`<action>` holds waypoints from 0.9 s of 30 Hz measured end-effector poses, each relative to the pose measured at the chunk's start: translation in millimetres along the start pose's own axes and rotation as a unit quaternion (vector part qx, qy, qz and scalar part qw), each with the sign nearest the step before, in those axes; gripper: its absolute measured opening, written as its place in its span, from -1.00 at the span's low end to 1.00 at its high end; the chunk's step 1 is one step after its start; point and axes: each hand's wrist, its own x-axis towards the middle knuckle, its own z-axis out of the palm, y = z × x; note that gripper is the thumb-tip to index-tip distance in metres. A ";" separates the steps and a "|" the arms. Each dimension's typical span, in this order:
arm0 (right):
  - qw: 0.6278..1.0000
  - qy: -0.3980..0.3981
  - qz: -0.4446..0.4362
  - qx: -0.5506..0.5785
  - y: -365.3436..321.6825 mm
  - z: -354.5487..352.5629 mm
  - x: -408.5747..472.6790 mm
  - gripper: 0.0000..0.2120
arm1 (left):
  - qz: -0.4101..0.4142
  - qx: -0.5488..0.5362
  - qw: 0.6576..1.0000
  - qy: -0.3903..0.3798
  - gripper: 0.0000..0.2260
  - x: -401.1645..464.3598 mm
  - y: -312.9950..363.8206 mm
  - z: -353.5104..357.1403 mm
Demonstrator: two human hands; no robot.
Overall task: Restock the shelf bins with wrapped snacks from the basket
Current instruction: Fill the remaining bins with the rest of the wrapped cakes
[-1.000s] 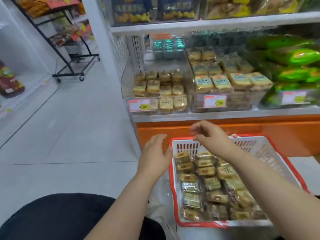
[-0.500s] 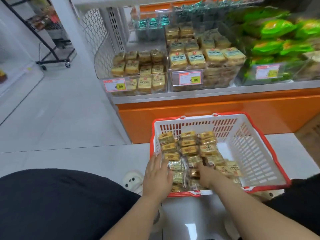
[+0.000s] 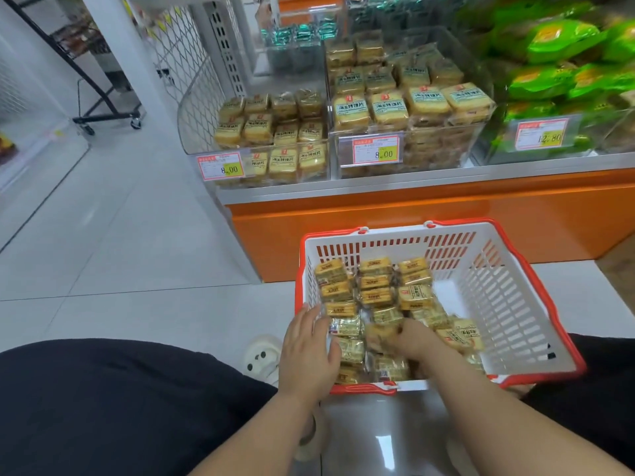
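1. Digging in basket: right hand curls round one of the wrapped snacks; left hand lies flat on them.
2. Packs look light, crinkly, slippery, crushable; grip by the sides.

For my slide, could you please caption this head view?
Both hands, left and right, gather wrapped snacks in the red-rimmed basket below the shelf bins.

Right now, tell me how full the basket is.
Partly full: wrapped snacks cover the left and near part of the basket, while its far right floor is bare.
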 end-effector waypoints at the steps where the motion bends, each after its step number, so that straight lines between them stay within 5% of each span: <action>1: 0.992 -0.008 -0.010 0.128 -3.5 -1.2 -2.4 -0.78 | 0.003 -0.002 1.000 0.002 -0.60 0.0 -0.6 0.3; 4: 0.937 -0.042 -0.058 0.341 -16.8 -13.3 -20.0 -0.82 | 0.017 -0.008 1.000 0.009 -0.62 -0.6 -1.9 0.2; 13: 0.869 -0.081 -0.145 0.466 -39.6 -47.6 -54.6 -0.76 | 0.027 -0.068 0.995 0.065 -0.66 3.6 12.4 -13.3; 18: 0.868 -0.110 -0.167 0.455 -61.9 -48.1 -70.9 -0.73 | 0.055 -0.229 0.971 0.037 -0.36 14.7 38.4 -48.9; 23: 0.891 -0.073 -0.199 0.401 -81.6 -55.4 -90.3 -0.61 | 0.083 -0.139 0.986 0.045 -0.13 27.5 38.4 -81.6; 27: 0.898 -0.037 -0.236 0.370 -105.1 -69.2 -104.4 -0.89 | 0.126 -0.083 0.987 0.048 -0.13 45.6 37.4 -119.7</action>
